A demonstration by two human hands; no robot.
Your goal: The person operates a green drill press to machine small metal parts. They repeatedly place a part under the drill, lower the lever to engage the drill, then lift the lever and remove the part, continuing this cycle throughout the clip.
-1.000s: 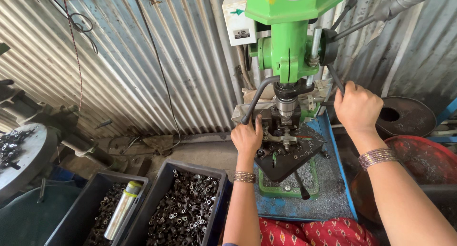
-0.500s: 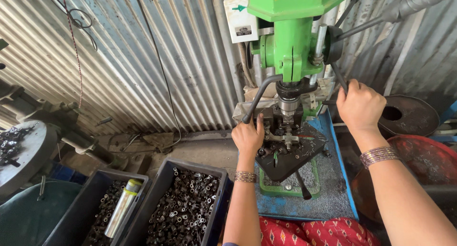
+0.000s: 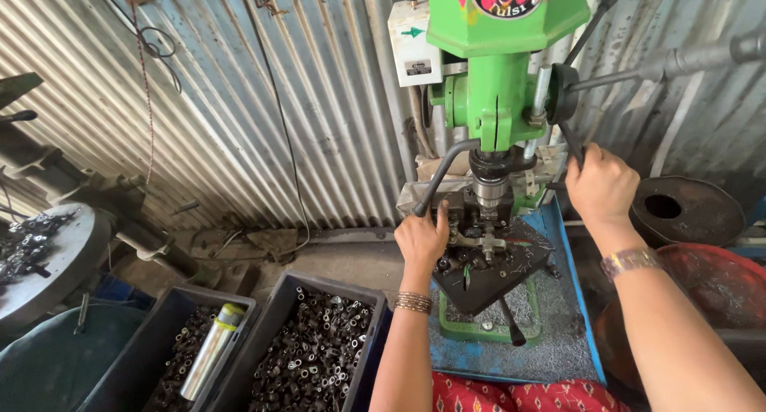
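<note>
A green bench drill press (image 3: 496,77) stands before me on a blue base plate (image 3: 568,332). My right hand (image 3: 600,187) is closed around one black feed lever (image 3: 571,144) of the press. At the black work table (image 3: 487,267), my left hand (image 3: 423,238) rests under the chuck (image 3: 488,190), fingers closed on a small metal part in the fixture. Whether the drill bit touches the part is hidden by the fixture.
Two dark crates (image 3: 313,350) of small metal pieces sit at lower left, one holding a silver spray can (image 3: 211,350). A round metal stand (image 3: 36,256) with more pieces is far left. Corrugated sheet wall (image 3: 239,101) behind. Red tub (image 3: 718,284) and black disc (image 3: 686,211) at right.
My right hand has stayed on the feed lever and my left hand on the part at the fixture. The view has tilted a little; the hands barely shifted.
</note>
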